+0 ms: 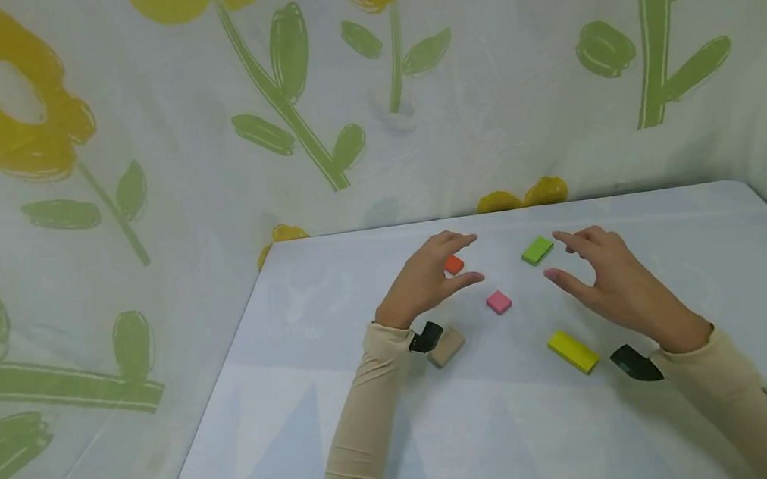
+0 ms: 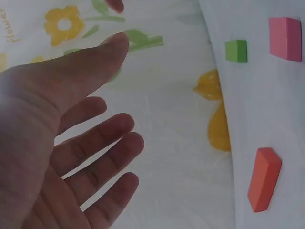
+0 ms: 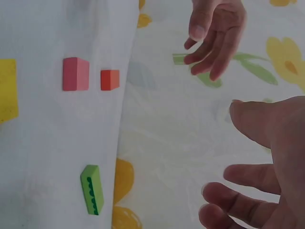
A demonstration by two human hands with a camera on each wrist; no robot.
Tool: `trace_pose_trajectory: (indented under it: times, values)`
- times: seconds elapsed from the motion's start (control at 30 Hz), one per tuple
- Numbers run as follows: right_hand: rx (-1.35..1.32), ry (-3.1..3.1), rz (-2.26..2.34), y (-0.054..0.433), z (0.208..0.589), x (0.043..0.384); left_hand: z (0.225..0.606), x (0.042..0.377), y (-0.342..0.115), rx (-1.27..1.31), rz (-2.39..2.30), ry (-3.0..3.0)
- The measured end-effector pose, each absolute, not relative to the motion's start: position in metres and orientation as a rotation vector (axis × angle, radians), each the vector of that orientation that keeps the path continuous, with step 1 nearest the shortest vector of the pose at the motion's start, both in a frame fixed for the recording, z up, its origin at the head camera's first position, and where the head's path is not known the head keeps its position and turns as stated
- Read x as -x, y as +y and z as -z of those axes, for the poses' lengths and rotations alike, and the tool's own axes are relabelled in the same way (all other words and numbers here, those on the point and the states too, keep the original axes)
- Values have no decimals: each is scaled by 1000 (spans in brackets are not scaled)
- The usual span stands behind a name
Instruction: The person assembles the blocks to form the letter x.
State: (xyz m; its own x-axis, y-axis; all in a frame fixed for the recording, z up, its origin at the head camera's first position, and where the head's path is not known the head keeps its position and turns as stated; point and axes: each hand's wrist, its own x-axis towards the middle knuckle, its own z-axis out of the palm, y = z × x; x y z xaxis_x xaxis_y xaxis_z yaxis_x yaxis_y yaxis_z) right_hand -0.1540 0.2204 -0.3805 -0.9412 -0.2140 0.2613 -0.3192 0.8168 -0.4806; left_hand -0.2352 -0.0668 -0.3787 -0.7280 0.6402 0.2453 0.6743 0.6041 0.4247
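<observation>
My left hand [image 1: 430, 277] is held over the table with fingers spread from the thumb and nothing in its grasp. Behind it lies an orange block [image 1: 454, 264], partly hidden by the hand. Opposite, my right hand [image 1: 609, 280] hovers with thumb and fingers apart, holding nothing. A green block [image 1: 537, 250] lies just left of its fingertips; dark scallops mark one side in the right wrist view. Between the hands sits a small pink block [image 1: 498, 302]. A beige block [image 1: 446, 348] lies by the left wrist, and a longer yellow block [image 1: 574, 352] lies left of the right wrist.
The white table [image 1: 291, 430] has pale blue triangles and a far edge close beyond the orange and green blocks. A curtain [image 1: 192, 165] printed with yellow flowers and green stems hangs behind and to the left. Dark straps circle both wrists.
</observation>
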Motion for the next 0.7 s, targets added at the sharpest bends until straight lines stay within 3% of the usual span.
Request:
trace_pose_trajectory:
  times: [0.7]
  values:
    - [-512,-2790,-737,224,399,138,394,239,-55,1220,743,-2878]
